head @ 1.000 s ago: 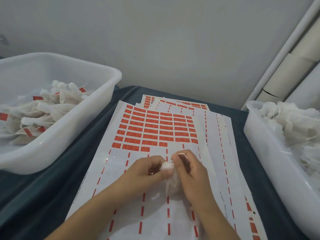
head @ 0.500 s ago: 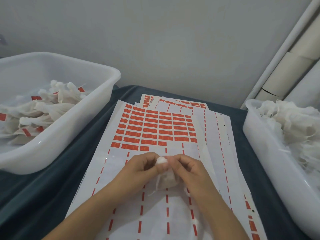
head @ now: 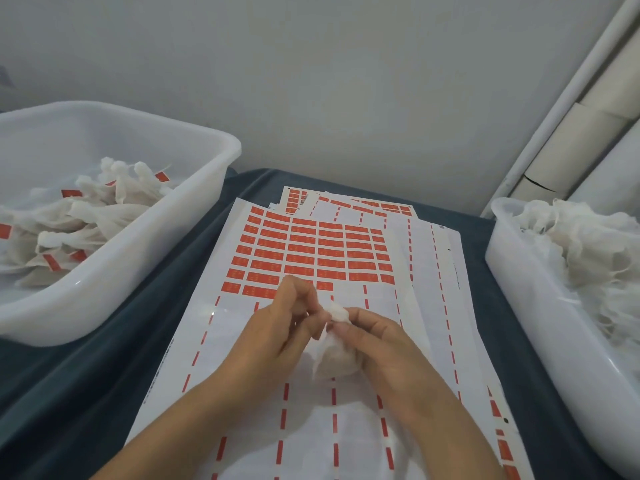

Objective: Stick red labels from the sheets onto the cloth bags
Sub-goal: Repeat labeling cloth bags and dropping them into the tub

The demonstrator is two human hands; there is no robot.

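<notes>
Both hands meet over the middle of the label sheets, each grip closed on one small white cloth bag [head: 335,355]. The right hand [head: 382,344] curls round the bag's body and pinches just under its gathered neck; the left hand [head: 277,336] pinches the bunched top between thumb and fingertips, with its fingers bent. The bag's long axis runs roughly away from the person, with the tied, puffy top pointing to the far side and slightly up, and the fuller bottom end toward the person. Whether the bag touches the paper cannot be told.

Beneath lies the top label sheet [head: 263,393], its near part stripped and its far part carrying rows of red labels [head: 311,252]. More sheets fan out beneath it on the dark-covered desk [head: 86,386]. At the left stands a white tub [head: 114,275] of labelled bags [head: 83,216]; at the right stands another white tub [head: 540,306] heaped with plain bags [head: 588,244].
</notes>
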